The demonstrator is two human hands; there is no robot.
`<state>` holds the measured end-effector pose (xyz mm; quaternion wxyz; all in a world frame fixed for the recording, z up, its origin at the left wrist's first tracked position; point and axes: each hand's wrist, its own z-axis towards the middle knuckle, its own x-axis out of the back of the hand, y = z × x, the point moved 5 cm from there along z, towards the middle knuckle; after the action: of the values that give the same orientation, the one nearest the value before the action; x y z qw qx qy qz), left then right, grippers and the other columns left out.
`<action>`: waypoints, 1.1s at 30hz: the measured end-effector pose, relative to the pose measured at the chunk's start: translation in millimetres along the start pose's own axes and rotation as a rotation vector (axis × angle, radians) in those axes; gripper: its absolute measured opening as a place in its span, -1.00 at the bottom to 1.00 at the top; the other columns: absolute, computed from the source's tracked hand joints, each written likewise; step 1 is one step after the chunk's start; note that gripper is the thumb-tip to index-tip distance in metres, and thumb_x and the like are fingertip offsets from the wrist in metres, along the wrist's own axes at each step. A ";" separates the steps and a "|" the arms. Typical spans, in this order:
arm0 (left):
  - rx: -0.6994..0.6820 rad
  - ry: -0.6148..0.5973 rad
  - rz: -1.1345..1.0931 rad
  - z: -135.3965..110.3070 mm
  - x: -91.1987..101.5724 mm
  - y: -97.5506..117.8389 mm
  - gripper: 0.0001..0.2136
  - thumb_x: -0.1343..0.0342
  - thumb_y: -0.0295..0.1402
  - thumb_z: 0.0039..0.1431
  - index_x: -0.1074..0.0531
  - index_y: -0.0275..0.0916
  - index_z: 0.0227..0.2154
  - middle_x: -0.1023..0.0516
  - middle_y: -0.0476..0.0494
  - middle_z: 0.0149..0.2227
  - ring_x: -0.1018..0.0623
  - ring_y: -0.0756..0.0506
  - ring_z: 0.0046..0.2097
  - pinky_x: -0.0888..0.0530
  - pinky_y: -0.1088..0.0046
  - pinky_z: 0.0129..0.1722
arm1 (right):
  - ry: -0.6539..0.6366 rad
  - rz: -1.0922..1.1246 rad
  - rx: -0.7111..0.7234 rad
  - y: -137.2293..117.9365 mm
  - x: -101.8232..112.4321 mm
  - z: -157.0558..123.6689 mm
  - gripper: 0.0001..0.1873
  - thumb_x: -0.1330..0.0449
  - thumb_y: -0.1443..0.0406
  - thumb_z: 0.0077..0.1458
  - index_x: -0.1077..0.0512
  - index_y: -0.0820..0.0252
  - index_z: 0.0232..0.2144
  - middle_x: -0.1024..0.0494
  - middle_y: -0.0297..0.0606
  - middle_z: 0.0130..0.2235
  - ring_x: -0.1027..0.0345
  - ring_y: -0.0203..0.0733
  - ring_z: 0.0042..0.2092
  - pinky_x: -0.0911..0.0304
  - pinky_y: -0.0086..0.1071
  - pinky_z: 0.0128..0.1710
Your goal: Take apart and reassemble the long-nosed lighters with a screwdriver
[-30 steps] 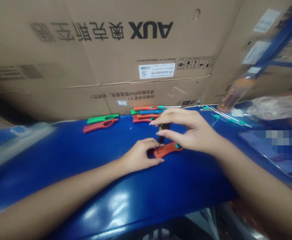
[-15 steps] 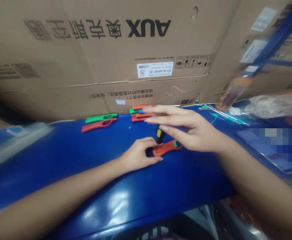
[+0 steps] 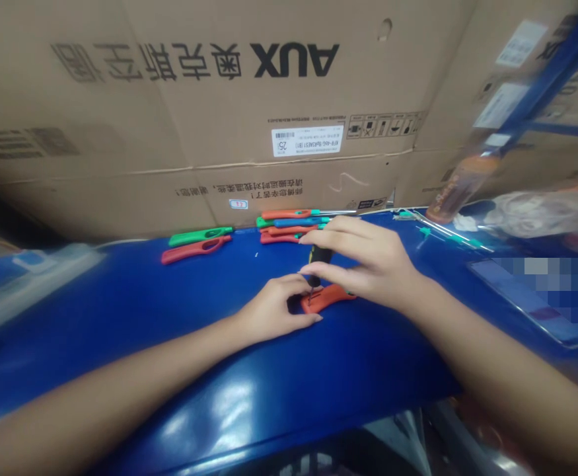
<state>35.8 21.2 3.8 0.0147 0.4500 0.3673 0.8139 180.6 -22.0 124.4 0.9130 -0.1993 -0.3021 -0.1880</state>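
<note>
An orange lighter handle (image 3: 327,299) lies on the blue table. My left hand (image 3: 271,305) is closed around its left end, thumb on the near side and fingers on the far side. Above that end, a screwdriver (image 3: 321,256) with a black and yellow handle stands nearly upright, its thin shaft meeting the orange plastic. My right hand (image 3: 375,261) grips the screwdriver's handle from the right between thumb and fingers. The exact point where the tip touches is too small to make out.
Behind my hands lie several long lighters (image 3: 289,223) in orange, blue and green. A green handle (image 3: 199,236) and a red handle (image 3: 194,250) lie further left. Thin metal rods (image 3: 447,228), a bottle (image 3: 462,185) and a phone (image 3: 526,301) are at right. A large cardboard box (image 3: 194,132) stands behind.
My right hand's fingers have gone from stretched out above the screwdriver to curled around its handle, and the hand has shifted slightly left. My left hand stays on the orange handle.
</note>
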 end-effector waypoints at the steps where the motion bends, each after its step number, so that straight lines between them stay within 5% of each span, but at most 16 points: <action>1: 0.000 -0.001 0.000 0.1 -0.2 -0.1 -0.68 -0.34 -0.22 0.09 -0.57 -0.26 -0.13 -0.60 -0.15 -0.22 -0.59 -0.16 -0.18 -0.51 0.33 -0.13 | -0.034 -0.003 0.009 -2.1 -1.8 0.0 -0.72 -0.25 0.27 0.23 -0.53 0.17 -0.02 -0.62 -0.14 -0.04 -0.49 -0.11 0.02 -0.38 -0.24 0.09; 4: 0.001 -0.009 -0.020 0.8 -0.9 0.4 -0.65 -0.34 -0.22 0.09 -0.56 -0.26 -0.09 -0.59 -0.15 -0.20 -0.59 -0.15 -0.18 -0.51 0.34 -0.14 | -0.156 0.131 -0.002 -4.7 -9.1 -0.9 -0.70 -0.11 0.38 0.31 -0.50 0.16 0.03 -0.60 -0.17 0.02 -0.45 -0.16 0.09 -0.35 -0.23 0.14; 9: -0.006 -0.005 -0.024 1.4 -0.6 1.4 -0.68 -0.34 -0.23 0.09 -0.56 -0.28 -0.14 -0.59 -0.15 -0.21 -0.58 -0.14 -0.19 -0.51 0.34 -0.14 | 0.090 0.024 0.001 -0.6 1.3 -2.1 -0.83 -0.32 0.29 0.16 -0.58 0.17 -0.17 -0.63 -0.20 -0.20 -0.51 -0.19 -0.14 -0.43 -0.30 -0.04; 14: 0.002 -0.015 -0.026 0.9 -0.2 1.8 -0.67 -0.33 -0.21 0.10 -0.56 -0.25 -0.11 -0.58 -0.15 -0.18 -0.58 -0.13 -0.18 -0.51 0.33 -0.11 | -0.165 0.194 -0.022 2.9 -4.3 -1.5 -0.74 -0.14 0.37 0.29 -0.54 0.12 -0.03 -0.61 -0.19 -0.03 -0.49 -0.18 0.01 -0.38 -0.26 0.06; 19: 0.005 -0.012 -0.001 0.3 -0.6 1.3 -0.68 -0.33 -0.23 0.10 -0.57 -0.24 -0.10 -0.58 -0.15 -0.20 -0.57 -0.14 -0.18 -0.52 0.33 -0.13 | 0.103 0.013 -0.035 2.3 1.0 -3.9 -0.86 -0.30 0.27 0.18 -0.57 0.18 -0.20 -0.61 -0.21 -0.23 -0.49 -0.18 -0.15 -0.42 -0.30 -0.06; 24: -0.005 -0.014 0.000 -0.1 -1.2 1.2 -0.62 -0.33 -0.22 0.10 -0.55 -0.25 -0.03 -0.58 -0.16 -0.18 -0.58 -0.14 -0.17 -0.52 0.32 -0.09 | -0.113 0.170 -0.074 3.9 -10.6 -5.5 -0.70 -0.14 0.36 0.29 -0.49 0.12 0.03 -0.60 -0.20 -0.05 -0.48 -0.17 -0.01 -0.38 -0.24 0.04; 29: 0.004 -0.006 -0.005 0.6 -0.4 2.9 -0.58 -0.34 -0.26 0.09 -0.54 -0.24 0.02 -0.58 -0.16 -0.16 -0.59 -0.13 -0.18 -0.52 0.34 -0.10 | 0.108 0.054 -0.056 8.4 -1.1 -6.1 -0.83 -0.28 0.29 0.20 -0.55 0.17 -0.15 -0.60 -0.17 -0.16 -0.47 -0.16 -0.10 -0.39 -0.27 -0.03; 33: 0.005 -0.006 0.015 0.3 -1.2 3.3 -0.62 -0.32 -0.23 0.11 -0.56 -0.22 -0.02 -0.57 -0.14 -0.22 -0.58 -0.13 -0.20 -0.53 0.33 -0.12 | -0.167 0.202 -0.065 7.9 -7.2 -5.7 -0.69 -0.13 0.38 0.29 -0.47 0.14 0.05 -0.56 -0.16 0.03 -0.43 -0.16 0.08 -0.34 -0.26 0.09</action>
<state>37.8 18.6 5.0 0.0085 0.4552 0.3660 0.8116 181.6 -16.4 113.7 0.8919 -0.2734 -0.3494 -0.0875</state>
